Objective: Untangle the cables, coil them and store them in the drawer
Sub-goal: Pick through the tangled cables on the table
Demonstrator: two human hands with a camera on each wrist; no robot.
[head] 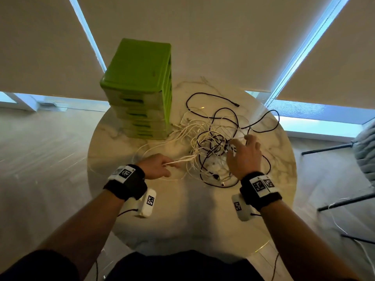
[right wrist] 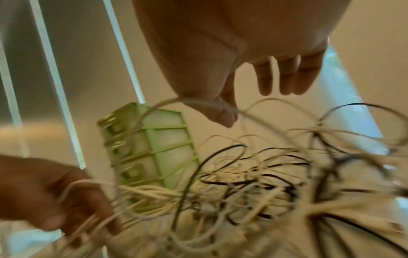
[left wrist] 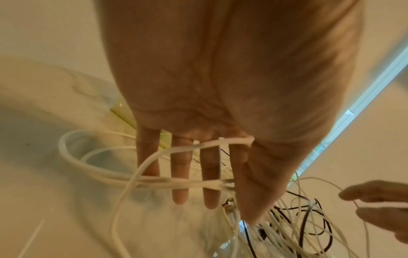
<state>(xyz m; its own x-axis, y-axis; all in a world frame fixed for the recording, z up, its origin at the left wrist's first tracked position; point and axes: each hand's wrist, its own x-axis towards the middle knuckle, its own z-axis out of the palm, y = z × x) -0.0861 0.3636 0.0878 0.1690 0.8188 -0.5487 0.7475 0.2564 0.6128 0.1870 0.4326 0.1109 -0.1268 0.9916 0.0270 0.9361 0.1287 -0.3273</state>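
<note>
Round marble surface, with everything for the job on its far half. Tall green drawer unit at the far left of it, taken here as landmark; all drawers pushed in, none opened yet, nothing visibly stored.

Just right of the drawer unit, and touching its foot with a few white strands: tangle of cables, white and black mixed, looped over and through one another. One black cable trailing out from the far side of the heap, right of the drawer unit, its plug end free on the surface. No finished coil anywhere in view.

Left hand in front of the drawer unit, fingers mostly extended, thumb pinning a bundle of white strands drawn out leftward from the heap. Right hand further right of the drawer unit, over the middle of the heap; three fingers loosely spread, thumb and forefinger pinching a single thin white strand lifted above the rest.

Judgement: very early, still at the untangling. Separating every cable, coiling each, opening a drawer and storing them all yet to do.
</note>
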